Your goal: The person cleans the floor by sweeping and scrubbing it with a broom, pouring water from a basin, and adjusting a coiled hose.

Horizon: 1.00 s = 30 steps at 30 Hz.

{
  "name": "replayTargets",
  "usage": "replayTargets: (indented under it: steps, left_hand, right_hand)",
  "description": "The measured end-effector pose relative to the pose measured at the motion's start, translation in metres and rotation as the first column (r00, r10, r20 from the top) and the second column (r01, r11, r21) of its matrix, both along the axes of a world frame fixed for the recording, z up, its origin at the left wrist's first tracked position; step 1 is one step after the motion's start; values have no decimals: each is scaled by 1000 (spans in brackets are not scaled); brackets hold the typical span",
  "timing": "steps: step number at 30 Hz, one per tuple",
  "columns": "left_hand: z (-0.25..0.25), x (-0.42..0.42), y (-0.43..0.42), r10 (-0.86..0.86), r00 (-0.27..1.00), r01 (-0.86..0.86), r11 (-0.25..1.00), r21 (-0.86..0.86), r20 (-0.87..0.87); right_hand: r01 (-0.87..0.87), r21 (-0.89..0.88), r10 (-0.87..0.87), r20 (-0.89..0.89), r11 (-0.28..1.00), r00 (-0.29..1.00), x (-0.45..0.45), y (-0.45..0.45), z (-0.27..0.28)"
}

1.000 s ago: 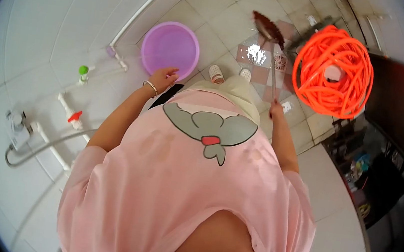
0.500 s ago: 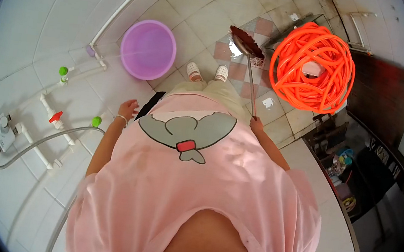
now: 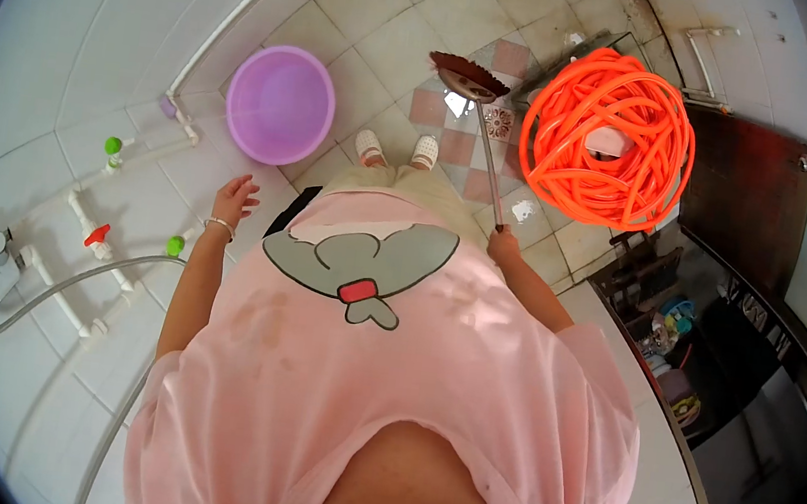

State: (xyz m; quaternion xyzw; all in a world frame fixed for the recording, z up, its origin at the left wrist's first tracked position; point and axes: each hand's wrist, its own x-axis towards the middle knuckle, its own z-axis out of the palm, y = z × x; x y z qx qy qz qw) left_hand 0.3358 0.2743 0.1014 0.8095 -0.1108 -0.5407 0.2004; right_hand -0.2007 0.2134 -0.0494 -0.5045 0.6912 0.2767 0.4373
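Note:
My right hand (image 3: 502, 246) is wrapped round the top of the handle of a mop (image 3: 490, 157). The mop has a thin pole and a rounded head with a dark reddish-brown fringed edge, held out over the tiled floor. My left hand (image 3: 236, 199) hangs out to the side with its fingers apart and holds nothing; a light bracelet circles the wrist. Closest to that hand is a purple plastic basin (image 3: 281, 106) on the floor by the wall, apart from the fingers.
A big coil of orange hose (image 3: 610, 141) sits to the right of the mop. White pipes with green and red valve handles (image 3: 97, 236) run along the left wall, where a grey flexible hose (image 3: 78, 275) hangs. A dark shelf (image 3: 690, 338) with small items is at right.
My left hand has moved outward and a little up, toward the basin. The mop head has swung slightly left, with my right hand still round its handle. The whole view has shifted a little.

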Motion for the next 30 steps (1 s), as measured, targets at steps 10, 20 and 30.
replayTargets:
  steps: [10,20,30]
  left_hand:
    - [-1,-12,12,-322,946,317,940,126,26]
    - [-15,-21,41,-197,980,189,967,173,33]
    - [-14,-5,-1,66,998,-66,997,-44,1]
  right_hand:
    - [-41,-291,109,225,956,968,27,-100,-54]
    - [325,92,-334,108,941,937,32,-70,-25]
    - [270,-547,49,499,792,865,-2,-65,-75]
